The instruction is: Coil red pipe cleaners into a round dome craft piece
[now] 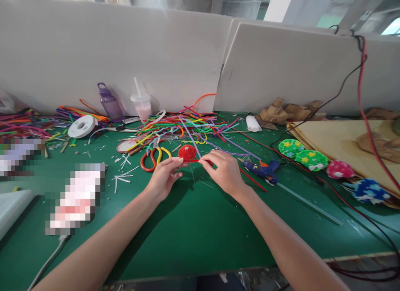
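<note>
Centrally held: red coil between two hands

Left hand (165, 174): fingertips pinch the near-left edge of the red coil (188, 152). Right hand (224, 171): thumb and fingers close on the red strip (194, 161) at its near side. Left, beyond: scissors (160, 155), red-and-yellow handled. Right: blue glue gun (261, 170). Farther: heaped coloured stems (170, 126). Far left: purple bottle (111, 106).

Bent over the green counter (200, 228), the person pinches a red coil (184, 154) in the left hand's grip (164, 176), while the right hand's grip (225, 170) holds a red strand (194, 160) beside it. Scissors (159, 154) lie just left; a blue glue gun (265, 171) rests off to the right.
</note>
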The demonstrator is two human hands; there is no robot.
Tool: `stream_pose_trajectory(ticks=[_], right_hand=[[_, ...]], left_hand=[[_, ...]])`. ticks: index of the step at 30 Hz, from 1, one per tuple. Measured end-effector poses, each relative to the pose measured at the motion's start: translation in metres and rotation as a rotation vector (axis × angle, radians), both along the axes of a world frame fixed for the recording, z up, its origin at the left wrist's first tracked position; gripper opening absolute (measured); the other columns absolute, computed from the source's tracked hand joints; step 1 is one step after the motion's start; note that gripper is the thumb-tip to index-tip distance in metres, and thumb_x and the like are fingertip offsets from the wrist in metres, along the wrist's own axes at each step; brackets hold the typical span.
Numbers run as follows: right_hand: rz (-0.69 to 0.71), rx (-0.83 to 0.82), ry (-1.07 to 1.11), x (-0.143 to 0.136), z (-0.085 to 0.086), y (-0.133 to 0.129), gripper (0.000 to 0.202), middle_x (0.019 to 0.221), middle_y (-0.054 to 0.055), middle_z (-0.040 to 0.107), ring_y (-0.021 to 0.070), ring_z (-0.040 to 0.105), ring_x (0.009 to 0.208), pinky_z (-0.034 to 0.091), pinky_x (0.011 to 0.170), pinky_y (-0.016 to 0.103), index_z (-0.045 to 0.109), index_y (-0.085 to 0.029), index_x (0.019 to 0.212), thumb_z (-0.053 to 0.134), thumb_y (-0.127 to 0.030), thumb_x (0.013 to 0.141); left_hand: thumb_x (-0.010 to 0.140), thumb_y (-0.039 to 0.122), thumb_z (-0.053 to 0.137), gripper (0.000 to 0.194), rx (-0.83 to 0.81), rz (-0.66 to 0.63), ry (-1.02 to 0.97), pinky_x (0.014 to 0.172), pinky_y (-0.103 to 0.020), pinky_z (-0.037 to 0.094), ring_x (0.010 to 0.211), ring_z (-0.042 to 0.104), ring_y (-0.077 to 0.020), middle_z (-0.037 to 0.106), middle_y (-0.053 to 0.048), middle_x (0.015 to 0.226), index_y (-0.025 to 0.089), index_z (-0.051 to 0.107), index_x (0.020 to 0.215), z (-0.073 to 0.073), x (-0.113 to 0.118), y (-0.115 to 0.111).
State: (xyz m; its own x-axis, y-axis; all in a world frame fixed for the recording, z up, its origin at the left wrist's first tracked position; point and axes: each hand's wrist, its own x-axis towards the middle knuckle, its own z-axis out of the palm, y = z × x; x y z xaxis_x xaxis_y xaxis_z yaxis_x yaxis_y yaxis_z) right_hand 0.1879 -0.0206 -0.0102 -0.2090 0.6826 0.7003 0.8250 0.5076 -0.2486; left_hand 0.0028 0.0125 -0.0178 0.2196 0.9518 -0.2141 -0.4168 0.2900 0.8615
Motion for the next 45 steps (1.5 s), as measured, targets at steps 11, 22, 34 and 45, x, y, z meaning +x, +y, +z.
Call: stream_pose_trajectory(ticks=[11, 22, 34, 45], right_hand=[[-0.017, 0.038, -0.023, 0.002, 0.001, 0.000, 0.023, 0.074, 0.004, 0.068, 0.0167, 0.061, 0.072, 0.043, 0.069, 0.028, 0.066, -0.019, 0.079, 0.049, -0.024, 0.094], [-0.030, 0.092, -0.047, 0.008, 0.001, 0.001, 0.025, 0.075, 0.005, 0.069, 0.0176, 0.061, 0.074, 0.044, 0.071, 0.030, 0.066, -0.018, 0.080, 0.048, -0.026, 0.095], [-0.032, 0.073, 0.179, 0.018, 0.006, 0.004, 0.016, 0.075, 0.003, 0.068, 0.0146, 0.059, 0.067, 0.045, 0.069, 0.027, 0.066, -0.019, 0.079, 0.056, -0.024, 0.090], [-0.119, 0.310, 0.185, 0.015, 0.007, 0.001, 0.012, 0.076, 0.003, 0.060, 0.0137, 0.056, 0.065, 0.046, 0.062, 0.027, 0.056, -0.021, 0.077, 0.059, -0.022, 0.088]], left_hand=[[0.076, 0.011, 0.067, 0.005, -0.106, -0.039, -0.044, 0.049, -0.013, 0.047, 0.073, 0.068, -0.0101, 0.070, -0.004, 0.073, 0.013, 0.067, 0.072, 0.002, 0.000, 0.001], [0.079, 0.008, 0.063, 0.010, -0.106, -0.062, -0.046, 0.048, -0.013, 0.047, 0.074, 0.069, -0.0107, 0.072, -0.005, 0.074, 0.013, 0.067, 0.072, 0.003, 0.000, 0.001], [0.083, 0.004, 0.057, 0.018, -0.205, -0.101, -0.157, 0.046, -0.011, 0.049, 0.068, 0.069, -0.0107, 0.069, -0.006, 0.068, 0.012, 0.065, 0.069, 0.006, -0.002, 0.002], [0.089, 0.005, 0.047, 0.023, -0.212, -0.190, -0.276, 0.050, -0.013, 0.051, 0.063, 0.067, -0.0105, 0.066, -0.007, 0.069, 0.010, 0.062, 0.073, 0.008, -0.004, 0.000]])
